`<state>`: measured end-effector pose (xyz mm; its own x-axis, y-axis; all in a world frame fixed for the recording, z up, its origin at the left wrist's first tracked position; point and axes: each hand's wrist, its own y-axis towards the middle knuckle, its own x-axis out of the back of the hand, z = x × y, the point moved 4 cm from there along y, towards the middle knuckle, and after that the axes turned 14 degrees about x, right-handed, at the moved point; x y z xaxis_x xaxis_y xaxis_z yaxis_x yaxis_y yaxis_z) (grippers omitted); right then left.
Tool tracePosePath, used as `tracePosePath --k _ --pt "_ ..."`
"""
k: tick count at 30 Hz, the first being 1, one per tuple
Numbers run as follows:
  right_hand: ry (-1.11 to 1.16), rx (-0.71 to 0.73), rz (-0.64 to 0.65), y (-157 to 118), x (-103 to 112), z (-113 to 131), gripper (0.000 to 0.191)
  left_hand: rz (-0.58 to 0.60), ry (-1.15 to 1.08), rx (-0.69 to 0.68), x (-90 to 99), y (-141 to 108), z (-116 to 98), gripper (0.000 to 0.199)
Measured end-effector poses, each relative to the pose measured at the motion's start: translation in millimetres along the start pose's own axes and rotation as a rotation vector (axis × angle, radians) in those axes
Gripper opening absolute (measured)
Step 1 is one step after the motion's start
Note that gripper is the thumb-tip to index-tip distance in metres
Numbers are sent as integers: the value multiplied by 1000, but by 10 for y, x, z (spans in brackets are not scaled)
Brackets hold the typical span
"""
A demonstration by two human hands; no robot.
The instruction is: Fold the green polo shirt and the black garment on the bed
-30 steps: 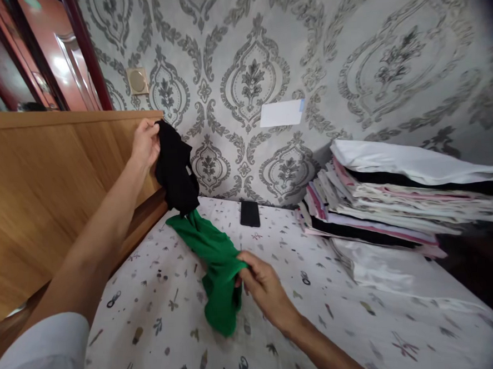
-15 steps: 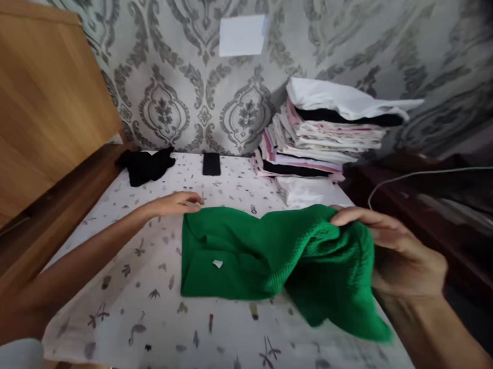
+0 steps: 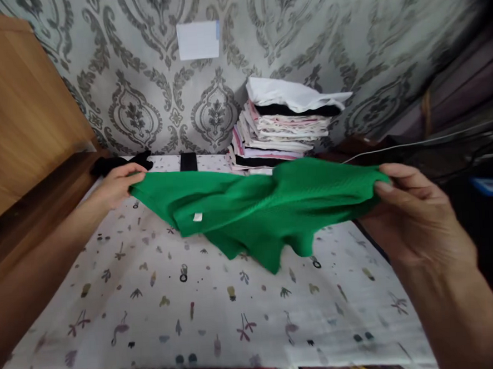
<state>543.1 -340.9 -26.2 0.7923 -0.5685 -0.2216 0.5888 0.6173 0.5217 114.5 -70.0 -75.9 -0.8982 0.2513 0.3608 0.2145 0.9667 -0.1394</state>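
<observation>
A green knitted cloth (image 3: 256, 200) is stretched sideways between my two hands, above a bed-like surface covered with a white patterned sheet (image 3: 196, 315). My left hand (image 3: 123, 183) pinches its left corner. At the right end, my right hand (image 3: 415, 207) grips the edge between thumb and fingers. A small white tag (image 3: 197, 216) shows on the left part of the cloth. The lower edge hangs in loose, pointed folds.
Against the patterned wall stands a stack of folded clothes (image 3: 288, 126). A dark phone-like object (image 3: 188, 162) and a black cloth (image 3: 103, 166) lie at the back left. Wooden furniture (image 3: 25, 109) borders the left; a pale cable (image 3: 427, 140) crosses the right.
My left hand has taken hold of the cloth's left corner. The cloth has risen off the sheet and is pulled out wide, with my right hand higher and further right. The view has shifted.
</observation>
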Motion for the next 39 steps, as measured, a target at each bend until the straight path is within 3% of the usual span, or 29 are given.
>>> tracePosePath --k 2,4,5,6,7,9,10,12,14,18,20,24,26,28,33,36,39 --pt "95 85 -10 -52 -78 125 30 -177 84 -90 223 -21 -152 22" --pt "102 178 136 -265 -284 206 23 -314 216 -198 264 -168 -293 22" --pt "74 210 252 -427 -425 215 17 -298 283 -245 187 -285 -348 24" --pt "40 206 425 -623 -596 191 15 -215 341 -281 48 -427 -389 29" --pt "25 147 623 -846 -776 130 17 -36 408 -305 -155 -595 -408 35" --pt "74 102 828 -1254 -1051 18 22 500 521 -262 -639 -1018 -355 52" --pt "93 79 874 -1422 -1151 -46 25 682 557 -242 -834 -1240 -316 62" --pt "118 53 888 -1662 -1275 -158 27 830 593 -223 -1103 -1588 -232 76" --pt "119 46 862 -1792 -1308 -231 28 855 655 -221 -1257 -1803 -108 75" --pt "51 69 790 -1876 -1209 -280 30 756 753 -282 -1318 -1967 123 28" --pt "-11 71 803 -1919 -1149 -302 33 679 712 -308 -1283 -2016 154 17" --pt "-132 91 909 -2010 -1122 -334 61 595 505 -234 -1219 -2138 91 25" --pt "-133 97 859 -1960 -1120 -305 42 626 386 -189 -1225 -2169 74 32" --pt "-118 43 724 -1823 -1093 -263 15 616 302 -206 -1229 -2121 105 41" --pt "2 -149 360 -1355 -1004 -118 30 243 525 -259 -1144 -1693 455 52" --pt "49 -153 257 -1117 -1057 23 26 68 674 -257 -1133 -1464 591 58" --pt "83 -74 233 -925 -1196 241 22 -70 671 -246 -1149 -1302 550 72"
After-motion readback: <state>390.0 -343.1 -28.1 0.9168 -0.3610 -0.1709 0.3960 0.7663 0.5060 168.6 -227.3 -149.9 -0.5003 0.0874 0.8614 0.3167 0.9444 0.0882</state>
